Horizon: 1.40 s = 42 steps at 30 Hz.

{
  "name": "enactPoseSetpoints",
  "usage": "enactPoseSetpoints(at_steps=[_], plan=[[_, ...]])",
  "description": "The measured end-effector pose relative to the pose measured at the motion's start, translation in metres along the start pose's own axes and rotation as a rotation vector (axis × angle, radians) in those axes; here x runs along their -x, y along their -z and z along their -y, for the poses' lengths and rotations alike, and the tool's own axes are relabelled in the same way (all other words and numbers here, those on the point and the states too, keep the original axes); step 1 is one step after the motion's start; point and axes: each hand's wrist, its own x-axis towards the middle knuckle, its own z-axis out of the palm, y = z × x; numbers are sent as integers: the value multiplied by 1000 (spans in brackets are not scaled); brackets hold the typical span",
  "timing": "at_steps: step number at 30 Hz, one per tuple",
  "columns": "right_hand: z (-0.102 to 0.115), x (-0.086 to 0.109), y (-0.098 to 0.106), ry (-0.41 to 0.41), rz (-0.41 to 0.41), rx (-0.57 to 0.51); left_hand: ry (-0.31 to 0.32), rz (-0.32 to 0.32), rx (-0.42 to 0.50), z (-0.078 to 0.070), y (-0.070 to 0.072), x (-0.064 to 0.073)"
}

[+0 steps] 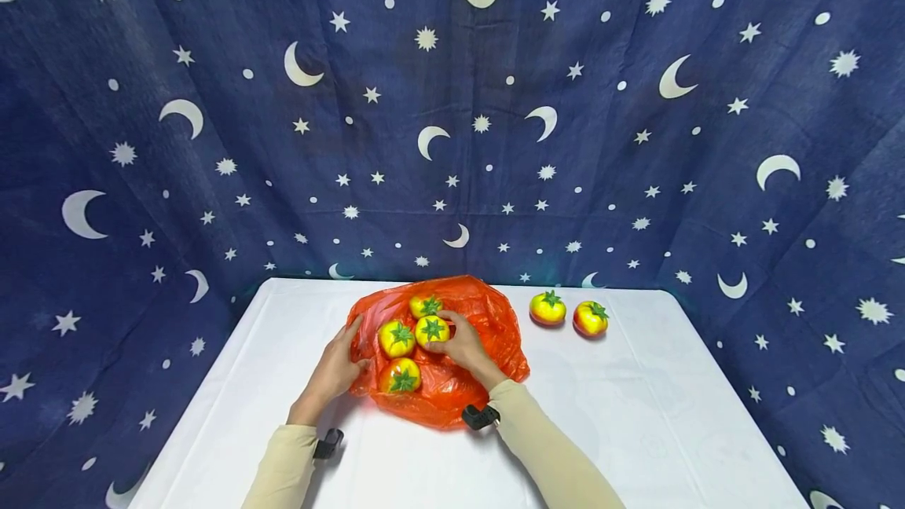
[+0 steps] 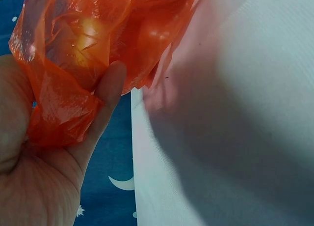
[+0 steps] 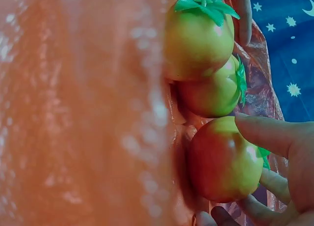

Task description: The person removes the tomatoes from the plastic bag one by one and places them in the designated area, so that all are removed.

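Note:
A crinkled red plastic bag [image 1: 488, 320] lies spread on the table, with several yellow-and-red tomatoes on it. My left hand [image 1: 338, 364] grips the bag's left edge; in the left wrist view the thin film [image 2: 64, 118] bunches between thumb and fingers. My right hand [image 1: 463, 342] reaches over the bag and holds one tomato [image 1: 432, 330] between thumb and fingers. The right wrist view shows this tomato [image 3: 225, 159] from the side, below two others. Close around it are a rear tomato [image 1: 426, 305], a left tomato [image 1: 396, 338] and a front tomato [image 1: 401, 375].
Two more tomatoes, one [image 1: 547, 309] beside the other [image 1: 590, 319], sit right of the bag on the white tablecloth [image 1: 636, 415]. A dark blue curtain [image 1: 452, 100] with moons and stars hangs behind the table and along its sides.

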Motion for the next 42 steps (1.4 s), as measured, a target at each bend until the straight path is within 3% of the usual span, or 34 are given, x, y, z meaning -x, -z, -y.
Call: enactPoseSetpoints(at_steps=[17,33,42], plan=[[-1,6,4,32,-10,-37,3,6,10,3,-3,2],[22,30,21,134,25,-148,-33,-10,16,6,-3,1],[34,46,37,131,54,-205,-24,-4,15,6,-2,0]])
